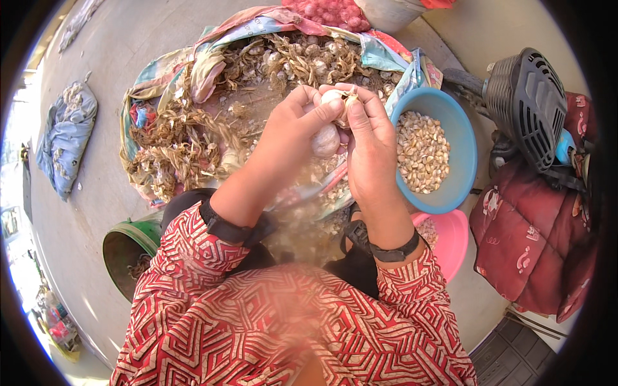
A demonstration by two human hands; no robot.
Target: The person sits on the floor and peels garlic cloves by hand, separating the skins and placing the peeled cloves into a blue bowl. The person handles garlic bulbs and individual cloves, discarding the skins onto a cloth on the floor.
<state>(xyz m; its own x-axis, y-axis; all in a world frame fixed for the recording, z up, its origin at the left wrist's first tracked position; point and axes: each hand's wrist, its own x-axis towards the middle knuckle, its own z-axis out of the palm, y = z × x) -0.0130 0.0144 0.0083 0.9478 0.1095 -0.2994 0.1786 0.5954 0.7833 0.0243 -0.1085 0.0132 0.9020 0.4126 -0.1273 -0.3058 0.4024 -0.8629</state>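
My left hand and my right hand meet over a cloth sheet, both gripping a garlic bulb that looks partly split at its top. Just below it, a second whitish bulb shows between my hands; its support is partly hidden. Under them spreads the patterned cloth, bearing dried garlic stalks, loose skins and whole garlic bulbs. Close to my right hand stands a blue basin with many separated garlic cloves.
A pink basin holds small pale pieces. At the left lie a green bucket on its side and a blue cloth bundle. A red net bag and pale bucket stand behind. A vehicle with a dark red quilted cover is right.
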